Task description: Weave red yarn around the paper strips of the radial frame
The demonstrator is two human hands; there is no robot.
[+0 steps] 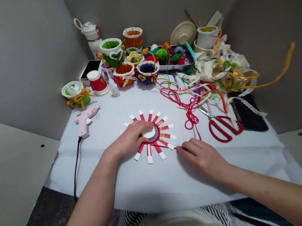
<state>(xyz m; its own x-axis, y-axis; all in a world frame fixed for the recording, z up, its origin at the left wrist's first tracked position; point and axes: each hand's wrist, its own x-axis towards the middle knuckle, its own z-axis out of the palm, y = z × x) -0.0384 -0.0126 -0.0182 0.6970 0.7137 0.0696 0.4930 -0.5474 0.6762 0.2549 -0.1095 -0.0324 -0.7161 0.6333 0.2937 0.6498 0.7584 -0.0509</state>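
A paper cup cut into red and white strips lies splayed flat like a sun, its round base in the middle. My left hand grips it at the base, thumb on the near side and fingers across the far side. Red yarn runs around the base and over the near strips to my right hand. The fingertips of that hand are pinched on the strand, just right of the strips. From there the yarn leads up into a loose red tangle.
Red-handled scissors and a black phone lie at the right, below piled lace and yarn. A pink glue gun is at the left. Yarn-wrapped cups, a glue bottle and a tray of yarn balls stand behind.
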